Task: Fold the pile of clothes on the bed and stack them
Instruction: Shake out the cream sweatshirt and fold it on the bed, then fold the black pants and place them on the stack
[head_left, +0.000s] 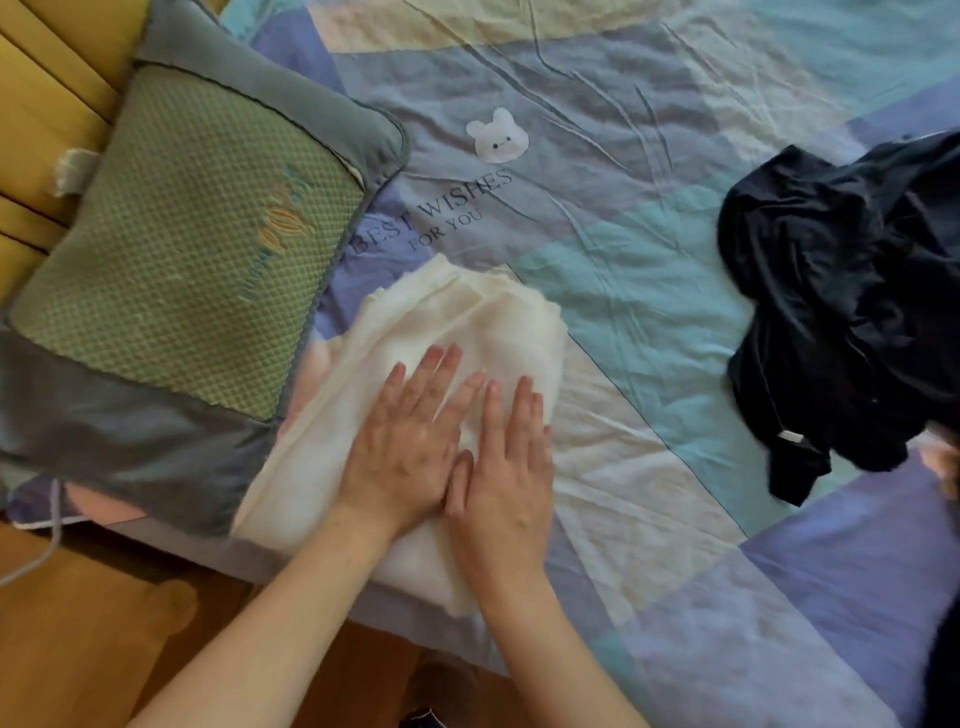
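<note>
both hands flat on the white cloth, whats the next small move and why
Probably lift both hands off and reach right for the dark garment. The white folded cloth already lies compact beside the pillow, with the left hand and right hand pressing it flat, while the dark one lies crumpled.

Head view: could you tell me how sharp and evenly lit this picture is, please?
Head view: soft daylight, no hard shadows or glare; the white garment is nearly blown out, its folds faint; the dark clothes lose detail in their blacks; both hands, left and right, look slightly soft; straight lines bow toward the edges from the wide lens.
</note>
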